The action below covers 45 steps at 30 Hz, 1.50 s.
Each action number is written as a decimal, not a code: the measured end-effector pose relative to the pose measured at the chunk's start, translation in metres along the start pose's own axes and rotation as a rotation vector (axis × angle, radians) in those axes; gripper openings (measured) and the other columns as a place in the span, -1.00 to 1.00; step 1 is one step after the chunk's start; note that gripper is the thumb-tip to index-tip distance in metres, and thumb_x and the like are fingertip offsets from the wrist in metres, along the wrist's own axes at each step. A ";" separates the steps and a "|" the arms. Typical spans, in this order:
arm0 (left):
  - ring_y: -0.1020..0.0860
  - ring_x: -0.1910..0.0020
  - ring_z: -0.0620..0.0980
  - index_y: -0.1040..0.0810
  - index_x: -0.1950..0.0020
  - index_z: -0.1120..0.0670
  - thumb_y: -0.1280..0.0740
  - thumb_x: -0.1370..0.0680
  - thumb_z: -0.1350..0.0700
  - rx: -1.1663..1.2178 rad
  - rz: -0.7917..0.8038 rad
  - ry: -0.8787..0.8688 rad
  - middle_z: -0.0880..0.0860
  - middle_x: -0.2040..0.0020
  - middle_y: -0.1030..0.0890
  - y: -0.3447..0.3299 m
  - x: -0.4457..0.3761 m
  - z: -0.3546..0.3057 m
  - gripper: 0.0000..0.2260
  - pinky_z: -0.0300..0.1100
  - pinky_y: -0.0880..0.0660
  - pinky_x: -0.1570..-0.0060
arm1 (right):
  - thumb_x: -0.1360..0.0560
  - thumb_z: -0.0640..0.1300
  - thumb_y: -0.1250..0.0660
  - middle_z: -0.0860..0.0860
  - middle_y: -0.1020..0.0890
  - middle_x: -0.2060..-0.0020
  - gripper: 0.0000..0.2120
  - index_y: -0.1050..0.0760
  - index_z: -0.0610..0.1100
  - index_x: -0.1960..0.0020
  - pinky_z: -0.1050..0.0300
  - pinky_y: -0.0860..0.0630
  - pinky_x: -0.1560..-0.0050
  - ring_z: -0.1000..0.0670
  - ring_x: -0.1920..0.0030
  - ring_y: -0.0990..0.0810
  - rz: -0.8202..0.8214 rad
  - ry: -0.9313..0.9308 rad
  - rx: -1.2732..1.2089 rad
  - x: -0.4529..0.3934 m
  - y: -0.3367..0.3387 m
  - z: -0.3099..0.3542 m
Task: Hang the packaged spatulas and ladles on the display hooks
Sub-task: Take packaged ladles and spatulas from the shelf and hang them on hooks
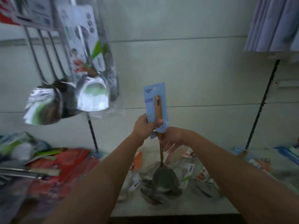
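both hands, left hand (143, 126) and right hand (171, 137), grip a wooden-handled steel spatula on blue card (156, 109); best kept upright, aiming the card's top hole at a hook.

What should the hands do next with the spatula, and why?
Probably lift the spatula up toward a free hook. Both the left hand and right hand grip it below the hanging ladles, its blue card's hole on nothing yet.
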<state>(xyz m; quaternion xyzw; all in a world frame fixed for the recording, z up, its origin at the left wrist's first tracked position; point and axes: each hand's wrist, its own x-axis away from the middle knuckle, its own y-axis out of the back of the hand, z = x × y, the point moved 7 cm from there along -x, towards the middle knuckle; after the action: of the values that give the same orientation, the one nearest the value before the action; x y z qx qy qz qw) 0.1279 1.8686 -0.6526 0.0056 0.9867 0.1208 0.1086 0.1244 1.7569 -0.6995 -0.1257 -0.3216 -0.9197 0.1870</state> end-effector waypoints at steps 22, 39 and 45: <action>-0.55 0.23 -0.01 -0.48 -0.13 0.18 -0.18 -0.61 0.22 0.244 0.019 -0.129 0.11 0.12 -0.56 0.098 0.101 -0.161 -0.86 -0.30 -0.56 0.44 | -0.48 -0.15 -0.35 -0.12 -0.50 0.19 -0.85 -0.43 -0.20 0.17 0.11 -0.41 0.10 -0.05 0.14 -0.47 -0.653 0.490 0.223 0.210 0.028 0.217; -0.55 0.12 0.07 -0.53 0.11 0.12 -0.40 -0.43 0.14 -0.169 -0.401 -0.373 0.01 0.23 -0.54 0.185 0.141 -0.229 -0.89 -0.13 -0.47 0.07 | -0.47 -0.04 -0.33 -0.02 -0.40 0.46 -0.61 -0.29 -0.10 0.46 0.15 -0.26 0.43 -0.11 0.24 -0.47 -0.870 0.523 0.144 0.242 0.012 0.295; -0.54 0.33 0.08 -0.67 0.25 0.21 -0.45 -0.36 -0.02 -0.165 -0.261 -0.482 0.25 0.29 -0.64 0.172 0.135 -0.239 -0.72 -0.09 -0.44 0.28 | -0.42 -0.10 -0.36 -0.09 -0.46 0.40 -0.65 -0.29 -0.12 0.45 0.11 -0.38 0.24 -0.11 0.24 -0.47 -0.874 0.499 0.066 0.242 0.026 0.297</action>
<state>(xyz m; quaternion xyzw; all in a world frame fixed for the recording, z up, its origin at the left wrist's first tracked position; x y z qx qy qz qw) -0.0576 1.9843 -0.4138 -0.1019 0.9117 0.1807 0.3546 -0.0490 1.8647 -0.3741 0.2504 -0.3186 -0.9033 -0.1404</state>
